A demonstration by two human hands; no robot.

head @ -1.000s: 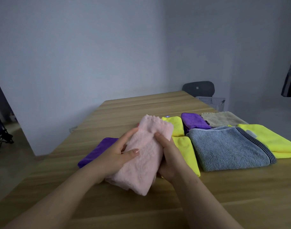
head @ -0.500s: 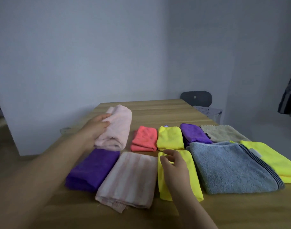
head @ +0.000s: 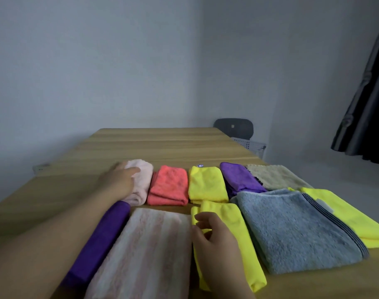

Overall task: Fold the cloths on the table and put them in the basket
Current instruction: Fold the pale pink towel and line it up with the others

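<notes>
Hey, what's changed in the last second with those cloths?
The folded pink cloth, held in both hands a second ago, went forward and left and now lies beside the coral cloth, the left hand resting on it. The right hand let go and is over a yellow cloth. The other cloths stayed put.

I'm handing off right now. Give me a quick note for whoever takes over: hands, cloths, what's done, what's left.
Left hand lies on the pink cloth, far left of the back row; grip unclear in the blur.
Right hand is over the near yellow cloth, fingers loosely curled, holding nothing.
Done: folding looks finished, two rows on the table.
Left: carry them all to the basket beyond the table's far right corner.
</notes>
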